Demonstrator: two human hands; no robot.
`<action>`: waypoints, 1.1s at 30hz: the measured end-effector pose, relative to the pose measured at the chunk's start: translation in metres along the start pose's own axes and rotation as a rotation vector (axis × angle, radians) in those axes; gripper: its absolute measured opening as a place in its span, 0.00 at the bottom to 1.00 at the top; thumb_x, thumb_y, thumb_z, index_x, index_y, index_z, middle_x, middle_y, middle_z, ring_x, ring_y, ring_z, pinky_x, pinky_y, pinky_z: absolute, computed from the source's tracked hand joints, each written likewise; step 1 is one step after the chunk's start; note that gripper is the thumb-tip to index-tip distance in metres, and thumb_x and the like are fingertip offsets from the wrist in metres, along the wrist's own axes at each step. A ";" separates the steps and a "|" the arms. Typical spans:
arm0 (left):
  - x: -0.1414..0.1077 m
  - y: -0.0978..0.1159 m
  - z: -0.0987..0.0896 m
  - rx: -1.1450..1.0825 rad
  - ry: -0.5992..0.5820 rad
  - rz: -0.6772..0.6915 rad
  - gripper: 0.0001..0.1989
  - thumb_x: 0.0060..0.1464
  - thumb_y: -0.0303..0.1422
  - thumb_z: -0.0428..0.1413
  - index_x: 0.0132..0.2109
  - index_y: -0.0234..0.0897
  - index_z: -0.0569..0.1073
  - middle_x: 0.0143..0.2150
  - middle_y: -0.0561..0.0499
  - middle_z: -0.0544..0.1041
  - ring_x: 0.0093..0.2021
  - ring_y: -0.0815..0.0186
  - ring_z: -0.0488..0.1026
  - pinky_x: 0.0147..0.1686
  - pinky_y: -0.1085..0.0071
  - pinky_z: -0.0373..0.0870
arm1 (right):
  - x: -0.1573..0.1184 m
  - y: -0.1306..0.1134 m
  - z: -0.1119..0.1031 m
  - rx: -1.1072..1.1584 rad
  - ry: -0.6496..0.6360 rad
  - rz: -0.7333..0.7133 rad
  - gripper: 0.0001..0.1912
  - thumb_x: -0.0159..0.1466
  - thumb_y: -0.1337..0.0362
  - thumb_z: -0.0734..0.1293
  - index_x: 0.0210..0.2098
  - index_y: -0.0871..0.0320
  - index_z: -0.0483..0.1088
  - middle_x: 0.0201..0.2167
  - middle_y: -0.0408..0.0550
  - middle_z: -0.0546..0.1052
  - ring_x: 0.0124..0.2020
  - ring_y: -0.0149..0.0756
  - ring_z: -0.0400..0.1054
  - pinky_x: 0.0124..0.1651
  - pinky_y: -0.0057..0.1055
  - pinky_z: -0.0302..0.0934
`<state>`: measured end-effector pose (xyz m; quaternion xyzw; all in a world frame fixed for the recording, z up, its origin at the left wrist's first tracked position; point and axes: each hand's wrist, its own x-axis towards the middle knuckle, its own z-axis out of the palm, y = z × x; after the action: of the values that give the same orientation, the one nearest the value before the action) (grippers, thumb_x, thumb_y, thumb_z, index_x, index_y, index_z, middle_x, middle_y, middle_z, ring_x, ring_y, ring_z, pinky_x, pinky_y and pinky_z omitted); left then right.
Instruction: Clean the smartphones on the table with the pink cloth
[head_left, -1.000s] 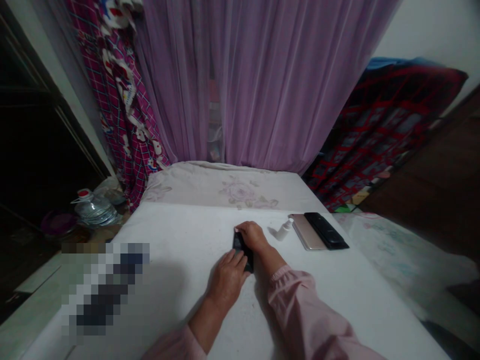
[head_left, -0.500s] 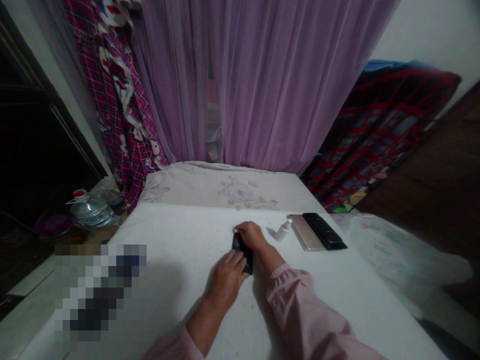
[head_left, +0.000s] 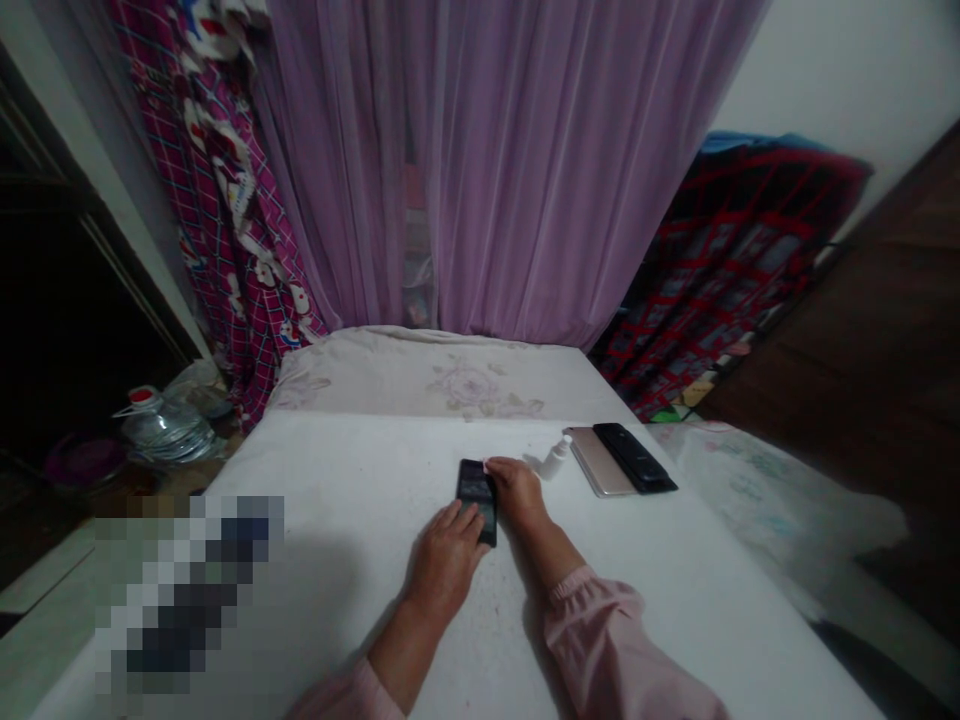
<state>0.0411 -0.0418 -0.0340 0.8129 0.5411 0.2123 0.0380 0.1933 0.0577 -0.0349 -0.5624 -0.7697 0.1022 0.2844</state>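
Observation:
A dark smartphone [head_left: 472, 484] lies flat on the white-covered table, its screen facing up. My left hand [head_left: 444, 560] grips the phone's lower part, fingers over the screen and thumb by the near right edge. At the phone's top right corner, my right hand [head_left: 519, 490] is closed in a pinch on a small whitish pad [head_left: 489, 464], mostly hidden by the fingers. A little to the right of that hand stands a small white spray bottle [head_left: 555, 460].
A rose-gold tablet-like device [head_left: 598, 464] lies at the right, with a black case or device [head_left: 634, 458] partly over it. Purple curtains [head_left: 517, 180] hang behind the table [head_left: 337, 470]. A large water bottle [head_left: 165, 430] stands beyond the left edge. A blurred-out patch covers the lower left.
My right hand has slid from across the phone's top to its right corner, uncovering more of the screen. My left hand still holds the phone. The view has shifted slightly.

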 end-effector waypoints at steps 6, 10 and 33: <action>0.000 -0.001 0.000 0.000 0.010 0.017 0.20 0.52 0.28 0.62 0.53 0.37 0.73 0.55 0.45 0.75 0.57 0.53 0.69 0.57 0.54 0.67 | -0.044 -0.004 0.005 0.147 0.124 -0.067 0.14 0.62 0.70 0.63 0.40 0.51 0.79 0.40 0.49 0.80 0.42 0.37 0.73 0.45 0.32 0.68; 0.000 -0.003 -0.001 0.004 0.013 0.042 0.19 0.53 0.29 0.61 0.53 0.38 0.73 0.55 0.45 0.75 0.57 0.52 0.69 0.56 0.53 0.68 | -0.060 -0.007 0.000 0.162 0.085 -0.105 0.15 0.62 0.71 0.62 0.41 0.49 0.78 0.40 0.48 0.80 0.41 0.36 0.73 0.44 0.32 0.68; -0.009 -0.040 0.009 0.041 0.144 -0.232 0.32 0.55 0.39 0.54 0.62 0.26 0.59 0.61 0.31 0.65 0.62 0.46 0.62 0.60 0.47 0.57 | -0.053 -0.011 0.007 0.113 0.193 -0.070 0.14 0.65 0.67 0.61 0.42 0.55 0.78 0.40 0.52 0.78 0.42 0.38 0.71 0.46 0.32 0.67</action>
<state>0.0069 -0.0324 -0.0564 0.7280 0.6372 0.2529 0.0068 0.1918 0.0062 -0.0521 -0.5253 -0.7510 0.0807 0.3918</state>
